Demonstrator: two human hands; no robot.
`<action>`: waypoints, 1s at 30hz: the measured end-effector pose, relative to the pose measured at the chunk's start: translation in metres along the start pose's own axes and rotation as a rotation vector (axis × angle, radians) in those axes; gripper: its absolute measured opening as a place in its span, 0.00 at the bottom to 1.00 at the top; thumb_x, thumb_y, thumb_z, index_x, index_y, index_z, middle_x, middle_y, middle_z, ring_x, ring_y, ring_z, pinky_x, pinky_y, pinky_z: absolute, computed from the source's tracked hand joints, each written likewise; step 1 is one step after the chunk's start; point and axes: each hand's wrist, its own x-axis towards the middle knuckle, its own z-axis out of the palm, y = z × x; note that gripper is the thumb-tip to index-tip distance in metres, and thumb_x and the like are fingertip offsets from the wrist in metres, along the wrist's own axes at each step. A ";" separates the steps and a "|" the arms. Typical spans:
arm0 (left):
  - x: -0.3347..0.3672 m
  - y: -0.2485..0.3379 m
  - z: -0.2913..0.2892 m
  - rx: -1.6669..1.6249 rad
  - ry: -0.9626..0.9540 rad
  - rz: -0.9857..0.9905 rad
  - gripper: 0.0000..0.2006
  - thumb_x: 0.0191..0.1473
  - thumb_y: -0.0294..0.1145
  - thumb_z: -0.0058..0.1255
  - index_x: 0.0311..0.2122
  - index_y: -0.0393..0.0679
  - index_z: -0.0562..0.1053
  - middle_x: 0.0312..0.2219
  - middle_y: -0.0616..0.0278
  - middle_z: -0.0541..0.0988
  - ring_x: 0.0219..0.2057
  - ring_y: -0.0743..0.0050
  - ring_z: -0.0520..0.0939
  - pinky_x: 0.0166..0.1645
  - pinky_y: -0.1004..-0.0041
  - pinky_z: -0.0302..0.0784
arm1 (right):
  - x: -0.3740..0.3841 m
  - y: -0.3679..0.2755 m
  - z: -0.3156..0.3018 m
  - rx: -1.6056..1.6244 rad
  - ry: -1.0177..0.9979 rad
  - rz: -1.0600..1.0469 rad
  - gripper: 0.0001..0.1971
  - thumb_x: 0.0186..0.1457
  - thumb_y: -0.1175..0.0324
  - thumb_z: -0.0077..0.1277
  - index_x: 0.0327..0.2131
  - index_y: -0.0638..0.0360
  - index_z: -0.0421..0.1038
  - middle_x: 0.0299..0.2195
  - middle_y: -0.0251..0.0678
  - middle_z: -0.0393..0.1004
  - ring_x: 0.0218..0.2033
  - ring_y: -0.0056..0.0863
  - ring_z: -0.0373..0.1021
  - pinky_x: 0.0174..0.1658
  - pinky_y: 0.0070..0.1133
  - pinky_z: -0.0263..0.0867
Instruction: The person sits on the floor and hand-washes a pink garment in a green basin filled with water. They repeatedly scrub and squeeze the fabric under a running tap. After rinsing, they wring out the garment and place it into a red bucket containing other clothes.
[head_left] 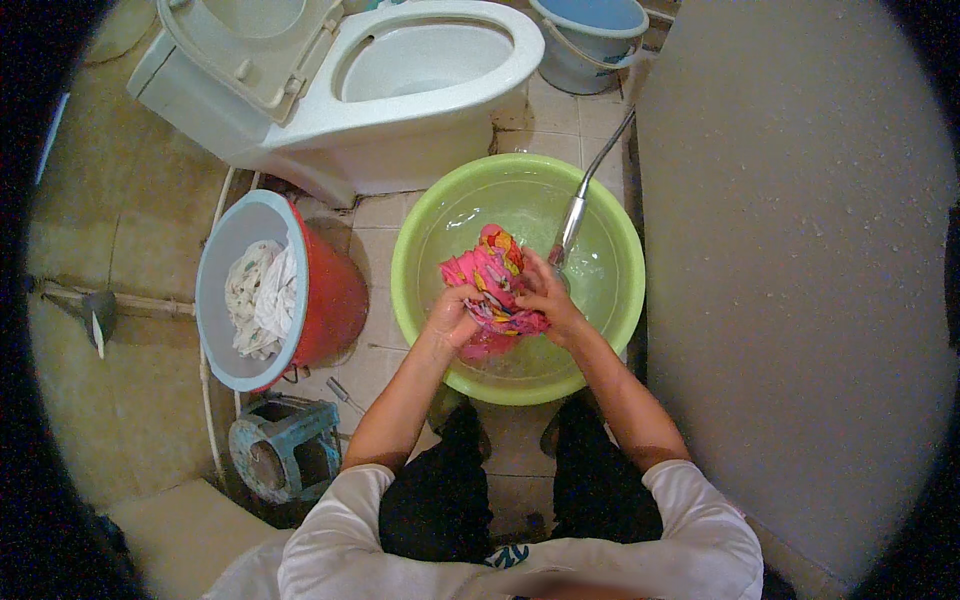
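Both hands are together over the round lime-green plastic basin (420,300), which stands on the tiled floor (380,215) and holds clear water. Between them is a wet, bunched pink cloth with a bright floral print (492,285). The left hand (452,315) is clamped on the cloth's lower left part, fingers curled around it. The right hand (548,300) grips the cloth's right side, fingers pressed into the folds. The bundle sits above the water near the basin's middle, its lower end dipping toward the surface. A slim metal hose with a sprayer head (572,222) reaches down into the basin just beside the right hand. Left of the basin stands a red plastic bucket with a grey rim (330,300) holding whitish crumpled laundry (258,298). Behind the basin is a white ceramic toilet (400,130) with its lid raised.
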 end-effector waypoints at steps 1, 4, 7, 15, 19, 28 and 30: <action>-0.001 -0.001 0.000 0.008 0.021 -0.004 0.21 0.39 0.21 0.46 0.45 0.35 0.67 0.38 0.53 0.76 0.39 0.58 0.78 0.46 0.61 0.74 | 0.000 -0.001 -0.002 0.006 -0.020 0.047 0.33 0.47 0.77 0.50 0.57 0.54 0.50 0.52 0.42 0.60 0.52 0.32 0.61 0.53 0.28 0.60; 0.007 -0.001 -0.026 0.204 0.171 -0.047 0.16 0.46 0.26 0.48 0.43 0.37 0.68 0.38 0.56 0.76 0.38 0.60 0.78 0.44 0.63 0.76 | 0.001 0.001 -0.006 -0.068 0.152 0.151 0.35 0.45 0.78 0.50 0.58 0.53 0.49 0.47 0.41 0.64 0.47 0.31 0.64 0.47 0.25 0.65; 0.015 -0.015 -0.044 0.219 0.297 -0.101 0.13 0.53 0.32 0.45 0.43 0.41 0.68 0.40 0.58 0.76 0.39 0.61 0.78 0.42 0.63 0.77 | 0.006 0.017 -0.030 -0.419 0.364 0.076 0.36 0.44 0.75 0.53 0.58 0.53 0.49 0.42 0.42 0.68 0.44 0.32 0.66 0.46 0.28 0.65; 0.020 -0.032 -0.069 -0.041 0.269 -0.135 0.18 0.57 0.40 0.39 0.50 0.42 0.63 0.43 0.56 0.73 0.42 0.61 0.76 0.47 0.63 0.73 | -0.016 0.060 0.004 -1.602 0.167 -0.088 0.47 0.37 0.63 0.61 0.60 0.45 0.45 0.56 0.54 0.47 0.55 0.57 0.47 0.53 0.42 0.54; 0.019 -0.038 -0.064 -0.014 0.396 -0.171 0.22 0.57 0.42 0.38 0.53 0.41 0.61 0.48 0.52 0.70 0.49 0.55 0.71 0.56 0.55 0.64 | -0.014 0.060 0.001 -1.500 0.182 0.024 0.44 0.37 0.66 0.61 0.59 0.46 0.48 0.54 0.54 0.52 0.52 0.54 0.56 0.52 0.35 0.59; 0.014 -0.017 -0.027 -0.079 0.166 -0.211 0.24 0.56 0.51 0.38 0.52 0.46 0.64 0.46 0.56 0.72 0.47 0.60 0.73 0.52 0.56 0.68 | -0.020 0.011 0.052 -1.235 0.174 -0.411 0.21 0.38 0.68 0.58 0.41 0.54 0.68 0.35 0.41 0.67 0.40 0.42 0.66 0.42 0.34 0.64; 0.016 -0.012 -0.032 -0.146 0.096 -0.177 0.24 0.55 0.52 0.41 0.51 0.46 0.65 0.43 0.56 0.73 0.44 0.61 0.75 0.49 0.58 0.70 | -0.026 0.008 0.078 -1.222 0.088 -0.439 0.16 0.39 0.68 0.58 0.36 0.55 0.69 0.35 0.40 0.67 0.39 0.40 0.66 0.40 0.32 0.65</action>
